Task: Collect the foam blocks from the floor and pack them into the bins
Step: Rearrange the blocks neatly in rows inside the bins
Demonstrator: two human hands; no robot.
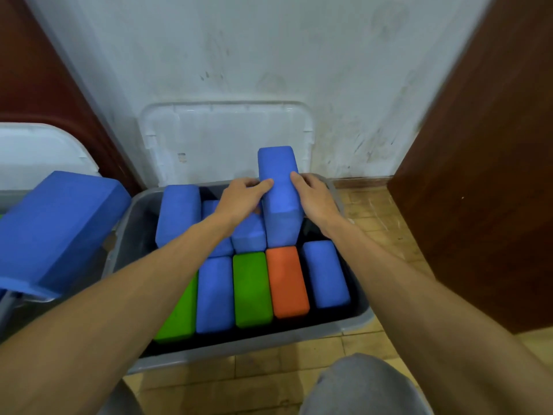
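Head view: both hands grip a tilted blue block (279,193), left hand (244,197) on its left side, right hand (314,194) on its right, over the far right of the grey bin (356,320) packed with blocks.

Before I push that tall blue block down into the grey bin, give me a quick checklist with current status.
1. Both hands on the tall blue block: ok, left hand and right hand flank it.
2. Block upright: not ok, it leans slightly.
3. Free slot beneath it: cannot tell, hidden by the block.
4. Front row seated in grey bin: ok, orange block and green block lie flat.
5. White lid clear of the bin: ok, leaning on the wall.
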